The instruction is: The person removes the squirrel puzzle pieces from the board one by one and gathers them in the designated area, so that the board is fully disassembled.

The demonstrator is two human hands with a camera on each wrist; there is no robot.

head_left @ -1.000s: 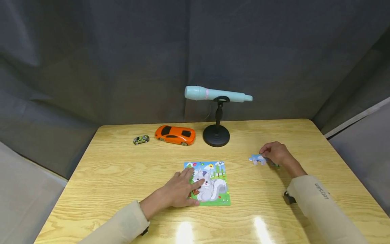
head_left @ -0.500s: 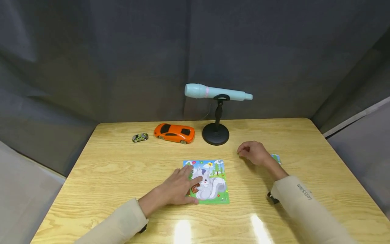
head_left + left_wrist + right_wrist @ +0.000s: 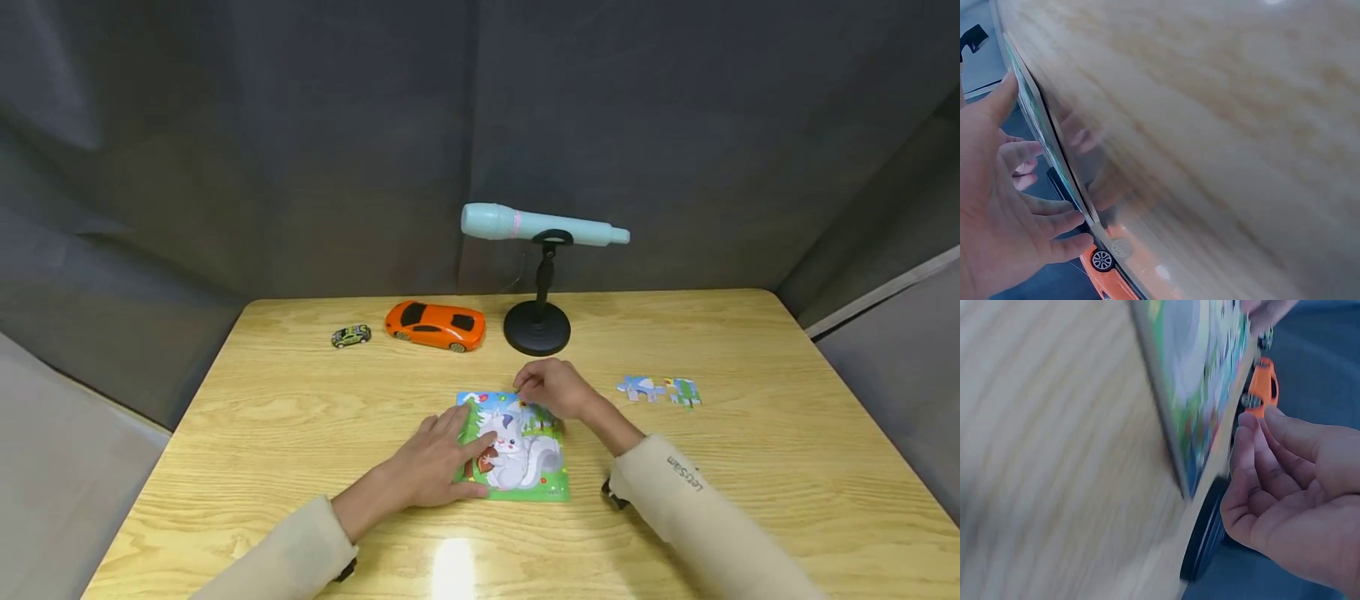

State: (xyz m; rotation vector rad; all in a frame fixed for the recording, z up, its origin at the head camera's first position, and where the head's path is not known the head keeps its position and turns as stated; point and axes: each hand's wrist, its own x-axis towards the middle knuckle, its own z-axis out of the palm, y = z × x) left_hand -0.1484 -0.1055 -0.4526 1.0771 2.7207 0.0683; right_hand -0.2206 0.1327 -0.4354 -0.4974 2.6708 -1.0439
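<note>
The puzzle [image 3: 527,468] was steadied on the table [image 3: 300,421] under the spread left hand [image 3: 429,463], the right hand [image 3: 557,389] curled near its far edge, nothing visibly gripped — neighbouring pieces might be dislodged if that edge were plucked roughly.

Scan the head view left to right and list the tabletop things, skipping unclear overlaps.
Small green toy car, orange toy car, round black stand base, bluish puzzle piece, greenish puzzle piece.

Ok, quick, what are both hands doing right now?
Left hand: open, resting on the animal puzzle.
Right hand: closed, nothing visible in its grip.
</note>
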